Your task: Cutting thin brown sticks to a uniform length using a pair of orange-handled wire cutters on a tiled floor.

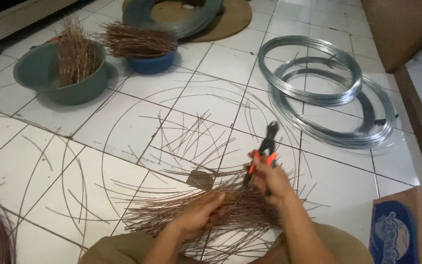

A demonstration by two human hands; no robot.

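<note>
My right hand grips a pair of pliers with orange-red handles, its black jaws pointing up and away from me. My left hand is closed around a thick bundle of cut brown wire pieces lying across the white tiled floor just in front of my knees. More loose brown wire pieces are scattered on the tiles beyond the bundle. The two hands are close together, the right one slightly above and behind the bundle.
A green basin and a blue bowl hold cut wire pieces at the back left. Grey wire coils lie at the right, another coil at the top. A cardboard box stands at bottom right, beside a wooden furniture edge.
</note>
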